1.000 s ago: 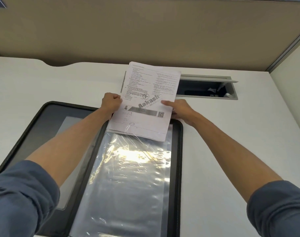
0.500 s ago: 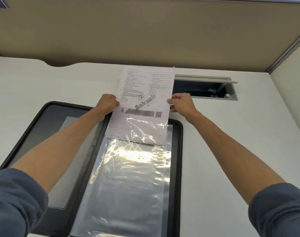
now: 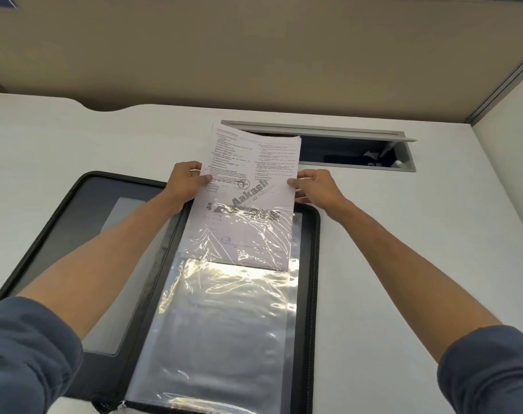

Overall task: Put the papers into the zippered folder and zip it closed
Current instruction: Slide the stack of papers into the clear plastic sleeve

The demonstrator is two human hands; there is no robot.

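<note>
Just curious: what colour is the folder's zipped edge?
Black, seen best in the head view: the folder's edge frames the clear sleeve.

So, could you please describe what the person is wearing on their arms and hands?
Both arms wear dark blue-grey sleeves, pushed up so the forearms are bare. The left hand and right hand are bare too: no gloves, watch or rings visible.

The person wore a slate-blue long-sleeved top, the left sleeve (image 3: pixel 27 351) and right sleeve (image 3: pixel 490 372) pushed up, leaving both forearms bare.

Printed white papers (image 3: pixel 248 174) sit partway inside the clear sleeve (image 3: pixel 224 324) of the open black zippered folder (image 3: pixel 315 264).
</note>
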